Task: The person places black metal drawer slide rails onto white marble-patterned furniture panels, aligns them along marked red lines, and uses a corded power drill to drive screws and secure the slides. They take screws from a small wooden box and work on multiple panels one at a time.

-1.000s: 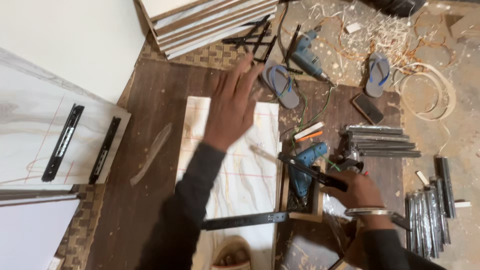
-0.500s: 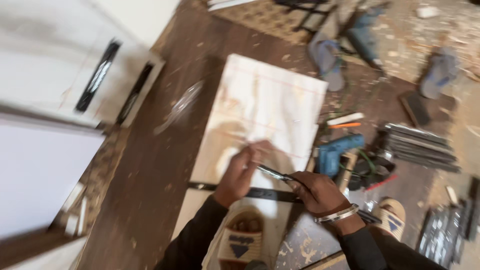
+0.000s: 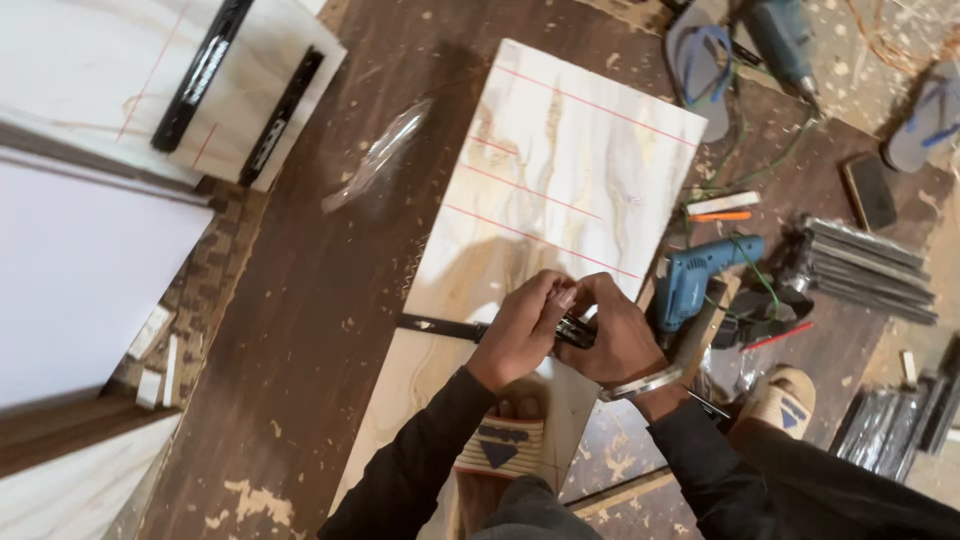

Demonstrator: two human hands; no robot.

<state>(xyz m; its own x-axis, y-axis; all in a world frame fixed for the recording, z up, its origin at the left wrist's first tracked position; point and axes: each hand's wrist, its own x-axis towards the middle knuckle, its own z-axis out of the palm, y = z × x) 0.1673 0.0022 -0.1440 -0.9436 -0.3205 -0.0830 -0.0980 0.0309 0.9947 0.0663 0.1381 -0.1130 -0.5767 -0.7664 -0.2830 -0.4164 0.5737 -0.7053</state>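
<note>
- Two black slide rails (image 3: 238,88) are seen on a pale panel, 10 o'clock of frame.
- Black metal strip (image 3: 440,327) is laid across the marble-patterned board (image 3: 560,170), centre of frame.
- Left hand (image 3: 522,330): fingers closed on a small dark metal part (image 3: 573,331) over the board's lower end.
- Right hand (image 3: 618,340): fingers pinched on the same part, touching the left.
- Blue drill (image 3: 695,280) is lying at 3 o'clock of the hands.

Black slide rail (image 3: 440,328) largely hidden beneath both hands, blue sandal (image 3: 925,120) cut by edge
</note>
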